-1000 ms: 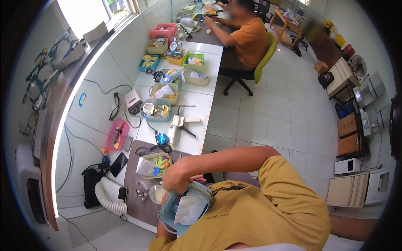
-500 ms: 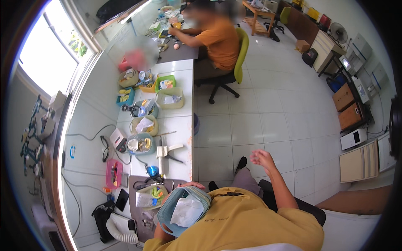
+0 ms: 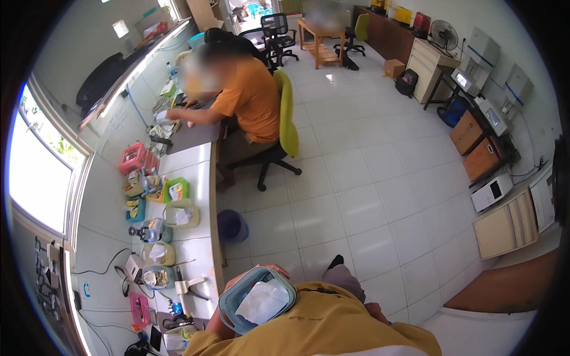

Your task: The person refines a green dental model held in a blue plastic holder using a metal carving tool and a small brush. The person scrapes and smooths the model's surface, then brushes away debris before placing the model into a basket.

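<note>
A light blue-grey plastic basket (image 3: 230, 301) is held against the front of my yellow shirt, tilted so its inside shows. A crumpled white paper (image 3: 261, 301) lies in it and hides whatever is below. My left hand (image 3: 278, 270) wraps around the basket's far side, with its fingers showing past the rim. Low beside my thigh is my right hand (image 3: 376, 311), partly covered by my shirt; its fingers do not show clearly.
Along the left runs a white tiled workbench (image 3: 196, 249) with several small baskets. A co-worker in an orange shirt (image 3: 243, 98) sits there on a green chair (image 3: 286, 115). A dark blue bin (image 3: 233, 226) stands beside the bench. Cabinets and boxes (image 3: 484, 157) line the right wall.
My view has swung, so the bench and co-worker appear farther left and lower. My right hand has dropped from in front of me to beside my thigh. The basket stays in my left hand.
</note>
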The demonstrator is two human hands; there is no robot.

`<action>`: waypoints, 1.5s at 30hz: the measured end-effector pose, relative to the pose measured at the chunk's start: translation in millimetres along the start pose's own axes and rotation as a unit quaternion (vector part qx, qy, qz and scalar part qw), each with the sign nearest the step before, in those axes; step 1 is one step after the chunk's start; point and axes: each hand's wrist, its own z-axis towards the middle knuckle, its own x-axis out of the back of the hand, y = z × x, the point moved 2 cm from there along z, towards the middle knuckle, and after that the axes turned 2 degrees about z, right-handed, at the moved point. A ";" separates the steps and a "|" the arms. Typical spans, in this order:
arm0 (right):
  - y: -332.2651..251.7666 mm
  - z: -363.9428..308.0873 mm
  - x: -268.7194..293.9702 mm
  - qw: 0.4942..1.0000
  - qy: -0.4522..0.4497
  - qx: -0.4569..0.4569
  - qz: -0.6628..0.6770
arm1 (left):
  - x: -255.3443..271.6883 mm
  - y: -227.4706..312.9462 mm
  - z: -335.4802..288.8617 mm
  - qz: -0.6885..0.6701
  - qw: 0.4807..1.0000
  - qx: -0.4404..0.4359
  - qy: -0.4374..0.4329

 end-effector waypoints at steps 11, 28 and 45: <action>92.6 102.9 204.3 0.782 0.148 -0.280 0.537 | -76.2 69.0 226.5 0.012 0.997 0.016 -0.070; 92.7 378.5 464.8 0.750 0.146 -0.206 0.612 | -55.0 275.9 569.4 0.040 0.993 0.012 -0.108; 219.0 641.4 601.3 0.931 -0.011 -0.271 0.244 | -16.6 482.8 922.1 0.027 0.999 0.025 -0.035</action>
